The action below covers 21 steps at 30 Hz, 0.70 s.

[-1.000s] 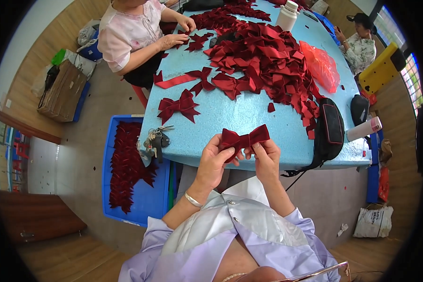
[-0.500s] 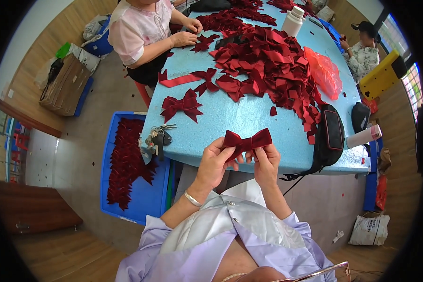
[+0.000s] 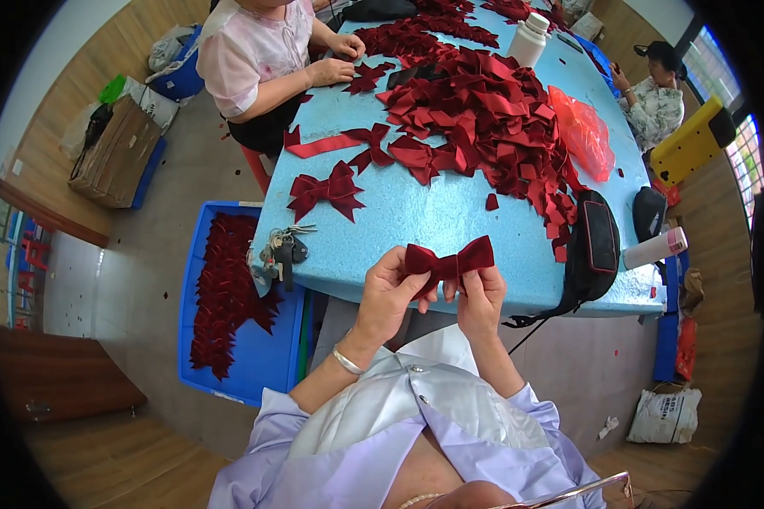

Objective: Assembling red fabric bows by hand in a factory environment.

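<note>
Holding red bow [image 3: 444,266] w/ both hands [image 3: 385,293], prob. bit lower vs b4

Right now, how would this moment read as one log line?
left hand: holds red bow | right hand: holds same red bow | nearby: blue table, keys, black pouch

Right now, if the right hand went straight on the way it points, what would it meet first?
First the red bow, which the right hand holds; past it, probably the ribbon pile beyond the stretch of blue table, though the hand's height is unclear.
</note>
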Available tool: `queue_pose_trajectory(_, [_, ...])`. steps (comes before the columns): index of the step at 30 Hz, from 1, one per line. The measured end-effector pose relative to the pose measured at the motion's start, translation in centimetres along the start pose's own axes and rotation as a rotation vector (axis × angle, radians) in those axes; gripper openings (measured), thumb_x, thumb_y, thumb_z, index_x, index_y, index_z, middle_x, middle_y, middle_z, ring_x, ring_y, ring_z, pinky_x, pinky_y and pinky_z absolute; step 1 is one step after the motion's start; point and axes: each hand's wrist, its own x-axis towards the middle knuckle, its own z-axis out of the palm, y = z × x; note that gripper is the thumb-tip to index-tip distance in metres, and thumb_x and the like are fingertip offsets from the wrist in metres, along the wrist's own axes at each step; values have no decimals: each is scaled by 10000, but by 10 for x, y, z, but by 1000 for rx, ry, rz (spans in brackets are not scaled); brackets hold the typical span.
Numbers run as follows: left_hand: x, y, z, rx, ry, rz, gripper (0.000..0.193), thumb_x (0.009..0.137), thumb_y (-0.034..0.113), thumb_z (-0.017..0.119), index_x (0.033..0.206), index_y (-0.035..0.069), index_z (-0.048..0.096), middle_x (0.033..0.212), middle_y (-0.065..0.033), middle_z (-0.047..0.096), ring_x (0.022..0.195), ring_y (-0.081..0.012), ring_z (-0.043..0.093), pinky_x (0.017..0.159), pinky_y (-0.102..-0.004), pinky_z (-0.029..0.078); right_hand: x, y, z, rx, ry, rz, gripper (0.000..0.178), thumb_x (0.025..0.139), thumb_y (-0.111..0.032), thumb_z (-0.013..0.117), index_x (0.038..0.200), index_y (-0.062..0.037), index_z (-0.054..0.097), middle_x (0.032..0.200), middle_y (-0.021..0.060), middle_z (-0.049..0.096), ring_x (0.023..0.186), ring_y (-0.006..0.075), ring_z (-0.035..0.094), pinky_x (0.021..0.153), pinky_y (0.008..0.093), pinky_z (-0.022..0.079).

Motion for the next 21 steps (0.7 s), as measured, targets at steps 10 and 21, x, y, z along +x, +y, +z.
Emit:
queue_pose_trajectory(10, [-2,4,0,-164,-59,-113,130,968,162,554,1036,50,548,798,-78,617,567,-102,528,453,-206,370,-3,1,-4,-33,-55,-58,119,956,-75,519,975,23,583,868,101,621,641,172,580,533,273,458])
queue_pose_trajectory(21, [1,6,2,-149,-77,-143,109,988,171,510,1021,67,511,818,-71,611,515,-63,439,435,-188,305,4,-8,-5,-266,-67,-68,140,968,-66,500,1010,33,591,838,83,645,686,121,609,599,247,508])
